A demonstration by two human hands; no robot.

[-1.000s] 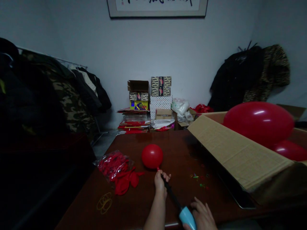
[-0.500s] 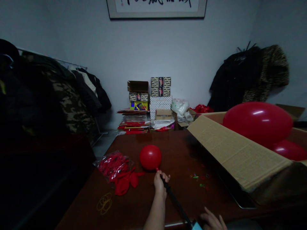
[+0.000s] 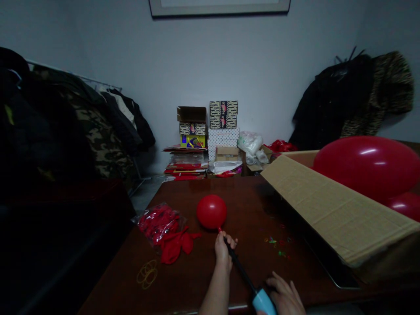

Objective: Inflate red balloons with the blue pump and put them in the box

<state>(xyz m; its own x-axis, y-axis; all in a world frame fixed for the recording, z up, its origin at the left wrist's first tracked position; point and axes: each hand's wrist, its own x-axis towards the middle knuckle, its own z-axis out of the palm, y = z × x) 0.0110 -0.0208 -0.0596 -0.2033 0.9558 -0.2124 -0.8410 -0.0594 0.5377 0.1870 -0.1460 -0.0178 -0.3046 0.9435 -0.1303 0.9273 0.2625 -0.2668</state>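
Observation:
A small, partly inflated red balloon point(image 3: 211, 211) is held above the table, its neck over the tip of a hand pump. My left hand point(image 3: 225, 250) is closed around the balloon's neck and the pump's black tube point(image 3: 241, 269). The light-blue body of the balloon pump point(image 3: 263, 302) reaches the bottom edge of the view. My right hand point(image 3: 285, 297) grips that body loosely, with the thumb on its left side and several fingers stretched out. Left of the balloon lie limp red balloons point(image 3: 177, 246) beside a clear bag of red balloons point(image 3: 159, 222).
Yellow rubber bands point(image 3: 147, 274) lie at the table's front left. Small coloured bands point(image 3: 277, 245) are scattered to the right. An open cardboard box point(image 3: 334, 210) with large red balloons point(image 3: 364, 166) stands on the right. Stacked boxes point(image 3: 223, 114) rise beyond the far edge.
The blue pump body has come further into view, and my right hand has shifted slightly left against it. My left hand still holds the balloon's neck. The camera has tilted down a little.

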